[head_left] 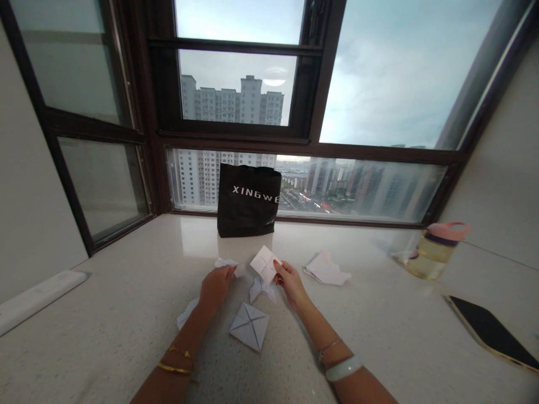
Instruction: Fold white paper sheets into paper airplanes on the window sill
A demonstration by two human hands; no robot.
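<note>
Folded sq. point(261, 264) matt ppr; sill point(379, 325) glossy, smth

Cool, grey daylight from a cloudy sky point(400, 73) backlights the scene through the dark brown window frame point(240, 145). The glossy, pale speckled table point(143, 297) carries a whitish glare patch and soft, faint shadows. A white oval lamp reflection point(273, 82) shows in the glass. The white folded paper square point(263, 265) looks bright. Wide-angle distortion slants the edges; fine detail is soft.

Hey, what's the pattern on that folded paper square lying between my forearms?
The paper square is white, with an X of dark lines: head view.
</note>
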